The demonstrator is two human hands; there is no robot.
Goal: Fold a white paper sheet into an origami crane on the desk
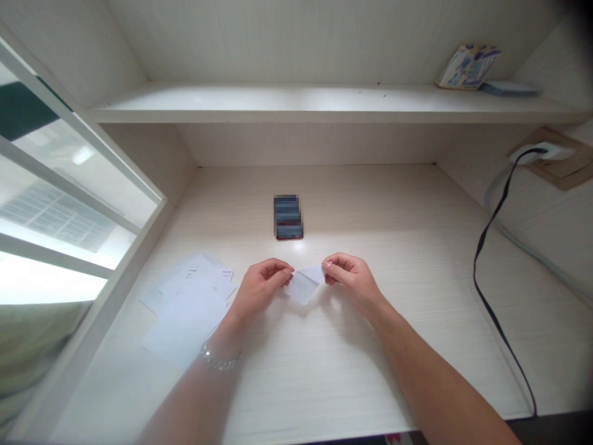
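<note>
A small folded piece of white paper point(304, 288) is stretched between my two hands, a little above the pale desk. My left hand point(265, 283) pinches its left corner between thumb and fingers. At the opposite corner, my right hand point(349, 278) has the paper in a similar pinch. A diagonal fold shows across the sheet, and its ends are hidden by my fingertips. Just beyond my hands lies a phone point(288, 216), its screen blurred into blocks. Loose white sheets point(188, 309) are spread on the desk left of my left hand, some with small print.
A shelf point(278, 99) spans the back above the desk point(384, 204), with a colourful box point(470, 66) at its right. A black cable point(482, 290) hangs from the wall socket point(563, 161) down the right side. Window bars point(69, 176) stand at the left.
</note>
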